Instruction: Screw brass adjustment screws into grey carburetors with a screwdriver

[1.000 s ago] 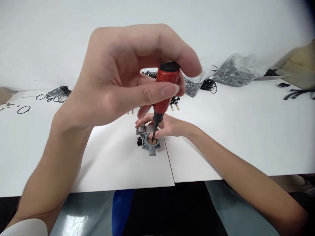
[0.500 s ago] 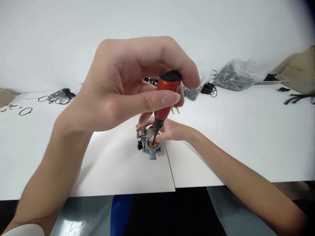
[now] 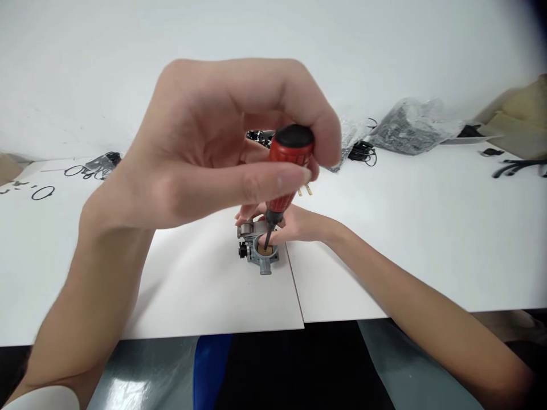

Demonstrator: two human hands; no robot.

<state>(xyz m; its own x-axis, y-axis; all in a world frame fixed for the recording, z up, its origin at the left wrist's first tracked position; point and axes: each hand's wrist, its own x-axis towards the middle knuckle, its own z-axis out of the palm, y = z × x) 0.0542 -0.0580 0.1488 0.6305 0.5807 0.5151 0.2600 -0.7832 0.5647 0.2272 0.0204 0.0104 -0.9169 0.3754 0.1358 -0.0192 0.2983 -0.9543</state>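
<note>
High in the middle of the view, my left hand (image 3: 222, 148) is closed round the red handle of a screwdriver (image 3: 282, 188) with a black cap. Its dark shaft slants down into the round opening of a grey metal carburetor (image 3: 265, 265), and the tip meets a screw on a brass-coloured plate inside. Behind the shaft, my right hand (image 3: 294, 225) is wrapped round the carburetor's far right side and holds it on the white table. Some right fingertips are hidden behind the screwdriver and the carburetor. A black knob sticks out on the carburetor's left.
Along the wall lie a clear bag of dark small parts (image 3: 405, 128), a coil of black cable (image 3: 362, 152) and black tubes (image 3: 519, 167). At the left are a black ring (image 3: 43, 193) and a bag of black parts (image 3: 102, 165). A seam (image 3: 294, 282) splits the white table.
My left hand has turned the screwdriver slightly, its thumb and wrist shifting a little to the left. The carburetor and my right hand stay nearly where they were.
</note>
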